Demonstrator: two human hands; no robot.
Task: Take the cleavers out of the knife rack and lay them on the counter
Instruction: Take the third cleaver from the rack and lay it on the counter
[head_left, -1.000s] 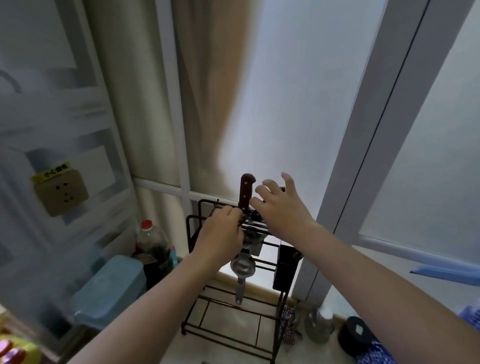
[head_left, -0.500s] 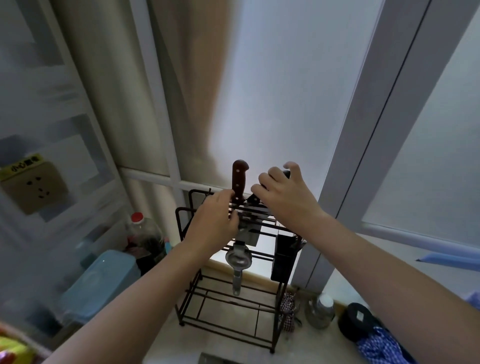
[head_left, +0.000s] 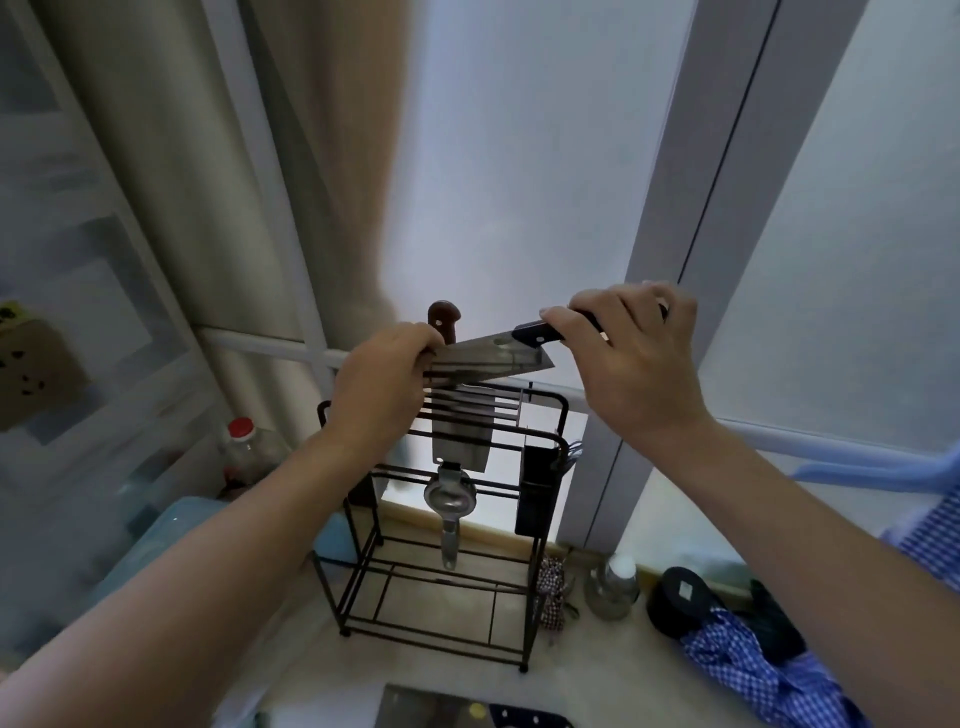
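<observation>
Above the wire knife rack (head_left: 540, 415), our right hand (head_left: 636, 364) grips a black-handled cleaver (head_left: 491, 358) level while our left hand (head_left: 382, 384) pinches its blade tip; a slip risks cutting fingers.

Both bare forearms are extended forward and upward. The left hand (head_left: 382, 387) is curled, knuckles toward the camera, fingertips pinched together. The right hand (head_left: 636, 358) is raised slightly higher, back toward the camera, fingers wrapped in a closed grip.
</observation>
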